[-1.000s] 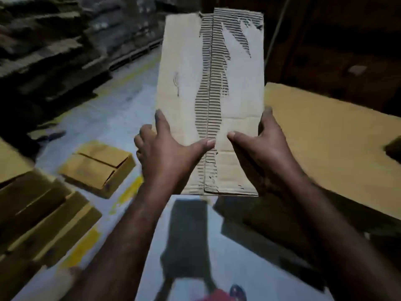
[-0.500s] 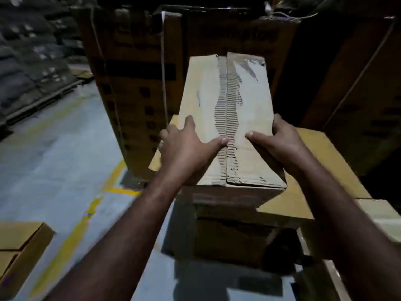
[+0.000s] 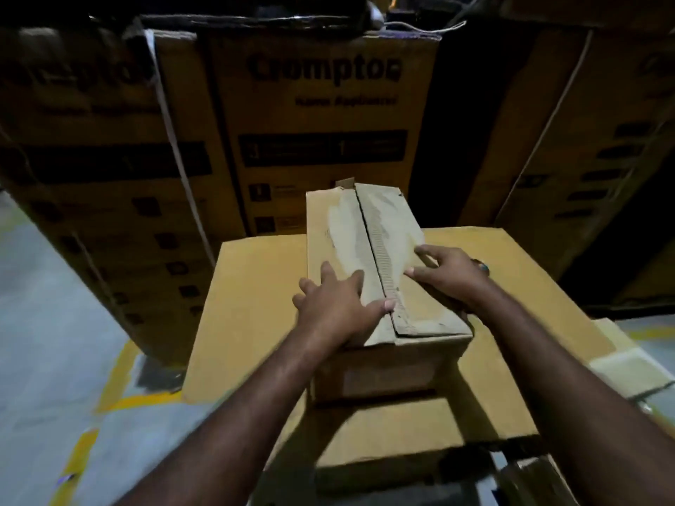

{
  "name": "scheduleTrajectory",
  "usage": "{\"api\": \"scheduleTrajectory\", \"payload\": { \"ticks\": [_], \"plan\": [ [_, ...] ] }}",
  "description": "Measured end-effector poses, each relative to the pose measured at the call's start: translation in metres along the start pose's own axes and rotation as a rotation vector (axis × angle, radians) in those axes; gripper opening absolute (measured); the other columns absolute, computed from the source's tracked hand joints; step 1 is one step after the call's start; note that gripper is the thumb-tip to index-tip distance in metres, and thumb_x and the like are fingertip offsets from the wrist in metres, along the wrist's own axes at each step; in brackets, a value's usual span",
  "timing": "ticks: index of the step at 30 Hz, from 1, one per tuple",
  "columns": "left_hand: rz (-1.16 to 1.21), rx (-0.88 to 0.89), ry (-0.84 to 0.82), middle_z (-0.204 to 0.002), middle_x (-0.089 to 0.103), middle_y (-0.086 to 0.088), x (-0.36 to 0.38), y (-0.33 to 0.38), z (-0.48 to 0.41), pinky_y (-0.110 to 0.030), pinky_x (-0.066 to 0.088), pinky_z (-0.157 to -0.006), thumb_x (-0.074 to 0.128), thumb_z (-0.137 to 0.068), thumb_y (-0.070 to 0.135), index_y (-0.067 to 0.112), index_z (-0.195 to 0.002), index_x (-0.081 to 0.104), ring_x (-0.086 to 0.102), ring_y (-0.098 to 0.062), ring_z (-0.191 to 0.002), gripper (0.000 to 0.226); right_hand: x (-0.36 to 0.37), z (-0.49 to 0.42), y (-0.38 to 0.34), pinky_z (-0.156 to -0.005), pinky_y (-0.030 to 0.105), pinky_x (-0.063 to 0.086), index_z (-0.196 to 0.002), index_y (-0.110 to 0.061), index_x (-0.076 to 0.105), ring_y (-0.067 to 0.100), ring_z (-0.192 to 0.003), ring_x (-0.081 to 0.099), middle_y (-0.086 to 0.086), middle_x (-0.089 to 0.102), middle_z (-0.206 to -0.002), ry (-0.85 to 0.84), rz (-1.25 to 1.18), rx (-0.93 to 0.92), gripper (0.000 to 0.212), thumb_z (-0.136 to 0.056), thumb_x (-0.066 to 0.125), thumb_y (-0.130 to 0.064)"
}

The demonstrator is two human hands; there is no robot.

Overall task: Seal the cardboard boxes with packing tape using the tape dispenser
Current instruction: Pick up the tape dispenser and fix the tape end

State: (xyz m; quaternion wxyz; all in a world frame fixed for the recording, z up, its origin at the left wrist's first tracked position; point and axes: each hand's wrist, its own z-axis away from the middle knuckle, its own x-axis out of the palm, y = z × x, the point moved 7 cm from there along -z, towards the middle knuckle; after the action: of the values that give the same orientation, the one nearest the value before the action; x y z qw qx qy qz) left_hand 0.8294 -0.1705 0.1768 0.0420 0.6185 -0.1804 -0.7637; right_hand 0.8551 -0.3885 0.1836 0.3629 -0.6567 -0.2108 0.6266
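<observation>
**Both hands press flat on the box's top flaps**

Two bare forearms reach up from the bottom of the frame to the centre. The left hand (image 3: 336, 308) lies on the left top flap of the cardboard box (image 3: 339, 228). Its fingers (image 3: 327, 273) are released and spread straight, and the thumb stretches across to the seam. The right hand (image 3: 451, 277) rests on the right flap, also unclenched, with thumb and forefinger pointing toward the seam and nothing held.

The box sits lengthwise at the centre of the frame. Its two flaps meet along a middle seam (image 3: 369, 246), where torn paper bares the corrugation. It stands on a larger flat box (image 3: 255, 304), which spreads out to both sides of it.

Behind, tall printed cartons (image 3: 321, 115) fill the upper frame. Grey floor (image 3: 44, 323) with yellow lines shows at the lower left.
</observation>
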Motion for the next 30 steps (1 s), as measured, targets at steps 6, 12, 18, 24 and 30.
{"api": "scheduleTrajectory", "payload": {
  "ticks": [6,12,18,24,30],
  "plan": [
    [-0.217,0.528,-0.086,-0.169,-0.021,0.000,0.026,0.037,-0.016,-0.073,-0.014,-0.114,0.035,-0.075,0.097,0.040,-0.160,-0.003,-0.021,-0.030,-0.154,0.109,0.010,-0.030,0.007,-0.093,0.025,0.039,-0.144,-0.024,0.053,0.003,-0.120,0.045,-0.008,0.052,-0.145,-0.084,-0.004,-0.051,0.066,-0.084,0.078,-0.041],
    [-0.384,0.567,-0.113,-0.169,-0.020,0.004,0.042,0.044,-0.018,-0.063,-0.013,-0.120,0.029,-0.085,0.088,0.029,-0.162,-0.005,-0.021,-0.015,-0.155,0.102,-0.020,-0.044,0.061,-0.071,0.032,0.053,-0.127,-0.025,0.067,0.007,-0.083,0.065,-0.002,0.070,-0.110,0.067,-0.207,0.051,0.039,-0.094,0.064,-0.045],
    [-0.427,0.495,-0.085,-0.169,-0.020,0.001,0.047,0.054,-0.020,-0.055,-0.012,-0.124,0.001,-0.075,0.088,0.023,-0.162,-0.005,-0.020,-0.017,-0.155,0.109,-0.044,-0.052,0.177,-0.071,0.035,0.055,-0.104,-0.023,0.068,0.027,-0.078,0.064,0.005,0.068,-0.090,0.202,0.449,0.472,0.032,-0.082,0.066,-0.047],
    [-0.418,0.417,-0.064,-0.170,-0.018,-0.001,0.054,0.076,-0.027,-0.056,-0.011,-0.123,-0.004,-0.076,0.087,0.022,-0.162,-0.007,-0.018,-0.019,-0.156,0.108,-0.028,-0.065,0.214,-0.065,0.031,0.048,-0.111,-0.022,0.065,0.026,-0.080,0.063,0.006,0.070,-0.099,0.085,0.448,0.461,0.031,-0.086,0.066,-0.038],
    [-0.448,0.323,-0.072,-0.170,-0.016,-0.004,0.061,0.094,-0.033,-0.062,-0.006,-0.122,-0.011,-0.072,0.085,0.020,-0.162,-0.005,-0.017,-0.022,-0.156,0.111,-0.032,-0.062,0.229,-0.068,0.035,0.052,-0.098,-0.004,0.067,0.030,-0.079,0.066,0.015,0.071,-0.092,-0.117,0.145,0.496,0.041,-0.087,0.071,-0.043]
  ]
}}
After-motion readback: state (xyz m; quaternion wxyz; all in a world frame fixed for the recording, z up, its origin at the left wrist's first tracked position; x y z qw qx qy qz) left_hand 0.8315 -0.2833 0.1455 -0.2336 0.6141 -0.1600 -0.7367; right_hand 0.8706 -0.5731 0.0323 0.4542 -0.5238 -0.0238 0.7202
